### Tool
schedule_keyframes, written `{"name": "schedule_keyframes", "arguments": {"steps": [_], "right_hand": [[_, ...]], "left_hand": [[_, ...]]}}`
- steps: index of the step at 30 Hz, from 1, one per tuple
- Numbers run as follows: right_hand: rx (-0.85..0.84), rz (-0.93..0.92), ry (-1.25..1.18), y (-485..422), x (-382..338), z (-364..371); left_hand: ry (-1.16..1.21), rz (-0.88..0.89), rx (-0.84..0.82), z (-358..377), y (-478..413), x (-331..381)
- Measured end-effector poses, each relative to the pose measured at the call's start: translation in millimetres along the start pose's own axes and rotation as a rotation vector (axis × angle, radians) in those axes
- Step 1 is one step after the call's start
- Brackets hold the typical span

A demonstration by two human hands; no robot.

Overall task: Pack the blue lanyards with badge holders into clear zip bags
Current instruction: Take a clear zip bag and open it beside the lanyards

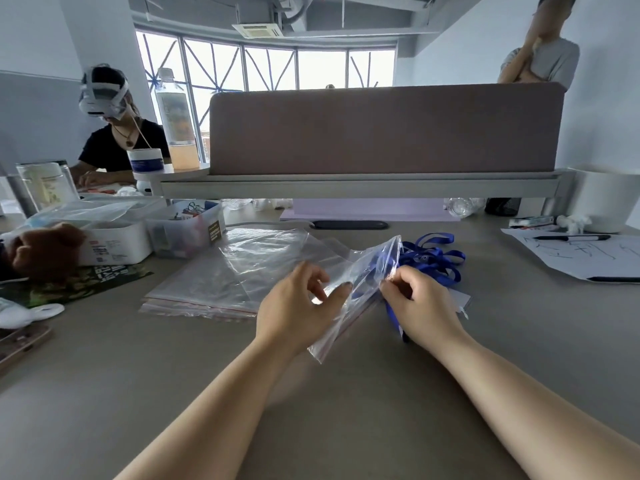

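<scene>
While the left hand (pixel 301 306) and right hand (pixel 420 303) pinch the clear plastic zip bag (pixel 360 271) (blue ribbon lanyard (pixel 372 266) partly in), its trailing strap could jam the seal.

There is a single view, from a camera worn on the person's head, above the near edge of the counter (pixel 346 393). It faces forward and tilts down, so the counter fills the lower half and runs away to a pinkish divider screen (pixel 381 129) on the far side. Both bare forearms enter from the bottom edge and converge close beneath the lens. The left grip (pixel 301 306) and right grip (pixel 419 299) sit just below the middle, pinching a clear zip bag (pixel 363 271). The wide angle bends straight lines near the edges and takes in far windows (pixel 270 67), the ceiling (pixel 346 15), a seated person (pixel 117 133) far left and a standing person (pixel 543 53) far right.
</scene>
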State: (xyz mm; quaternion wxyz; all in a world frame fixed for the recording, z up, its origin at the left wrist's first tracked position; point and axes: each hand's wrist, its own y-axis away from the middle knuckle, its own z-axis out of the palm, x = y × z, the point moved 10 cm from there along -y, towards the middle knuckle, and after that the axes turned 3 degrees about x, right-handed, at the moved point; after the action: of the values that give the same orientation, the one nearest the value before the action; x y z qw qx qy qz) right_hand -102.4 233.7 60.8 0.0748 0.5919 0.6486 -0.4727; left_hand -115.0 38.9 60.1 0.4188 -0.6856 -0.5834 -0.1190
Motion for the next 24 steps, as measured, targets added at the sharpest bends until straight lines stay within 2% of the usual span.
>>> {"name": "schedule_keyframes", "arguments": {"steps": [6, 12, 17, 19, 22, 24], "right_hand": [[0.004, 0.014, -0.036, -1.0, -1.5, 2.5], [-0.102, 0.011, -0.003, 1.4, -1.8, 17.1], [-0.119, 0.0, 0.028, 2.2, -1.5, 19.3], [-0.101, 0.038, 0.064, 1.1, 5.9, 14.7], [-0.046, 0.139, 0.077, -3.7, 24.4, 0.3], [-0.038, 0.149, 0.071, -3.8, 26.6, -2.0]], "left_hand": [[-0.164, 0.126, -0.017, 3.3, 6.2, 21.9], [-0.067, 0.122, 0.0, 5.2, 4.5, 17.9], [-0.049, 0.156, 0.014, 6.7, 4.8, 20.2], [-0.027, 0.139, 0.1, -7.2, -0.7, 14.7], [0.055, 0.006, 0.326, -47.2, -11.5, -16.5], [0.108, -0.042, 0.354, -57.3, -13.0, -30.1]]}}
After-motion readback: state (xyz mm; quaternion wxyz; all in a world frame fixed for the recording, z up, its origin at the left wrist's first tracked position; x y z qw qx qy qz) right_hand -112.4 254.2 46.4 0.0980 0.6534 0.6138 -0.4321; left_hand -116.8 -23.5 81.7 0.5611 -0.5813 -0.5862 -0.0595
